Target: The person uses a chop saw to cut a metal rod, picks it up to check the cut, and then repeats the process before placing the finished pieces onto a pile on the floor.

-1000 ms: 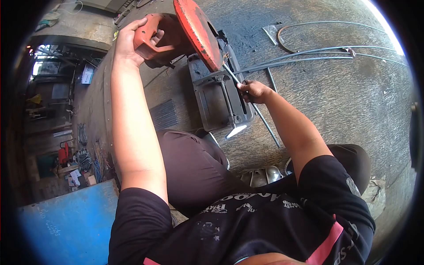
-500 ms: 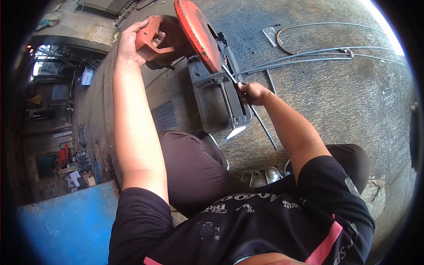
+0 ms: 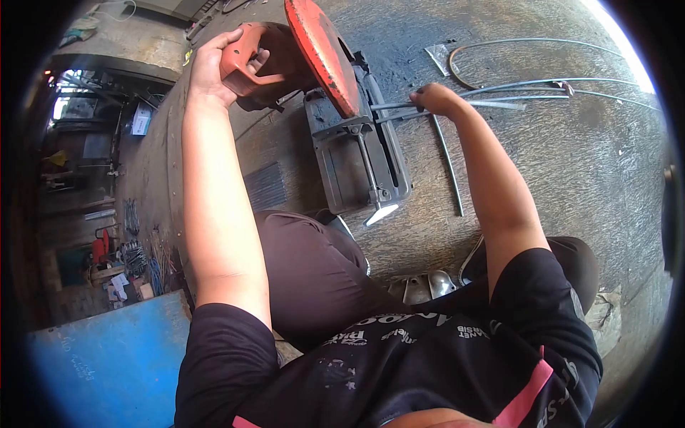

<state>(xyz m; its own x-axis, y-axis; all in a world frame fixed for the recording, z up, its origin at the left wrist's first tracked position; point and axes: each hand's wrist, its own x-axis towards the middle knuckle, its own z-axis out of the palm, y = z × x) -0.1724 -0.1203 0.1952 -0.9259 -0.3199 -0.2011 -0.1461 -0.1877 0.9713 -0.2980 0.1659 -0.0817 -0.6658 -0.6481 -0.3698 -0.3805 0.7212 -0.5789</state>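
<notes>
My left hand [image 3: 212, 69] is wrapped around the red handle [image 3: 242, 60] of a cut-off saw [image 3: 360, 157]. The saw's red blade guard [image 3: 325, 57] slants over its dark metal base. To the right of the guard, my right hand [image 3: 437, 100] is closed on a thin metal rod [image 3: 499, 105]. One end of that rod reaches in by the guard; the other, slightly blurred, points right. Part of the rod is hidden beneath my fingers. The saw's vise screw [image 3: 367, 164] runs along the base to a pale crank handle [image 3: 383, 214].
Long bent rods [image 3: 542, 85] extend to the right across the worn floor. A shorter loose rod [image 3: 449, 167] lies below my right hand. Dark strips [image 3: 264, 190] lie left of the saw. A blue panel [image 3: 114, 357] stands at lower left, near a cluttered shelf.
My right hand has moved up and right, away from the base. The rod in it has swung from a diagonal across the base to nearly level. My left hand stays on the handle.
</notes>
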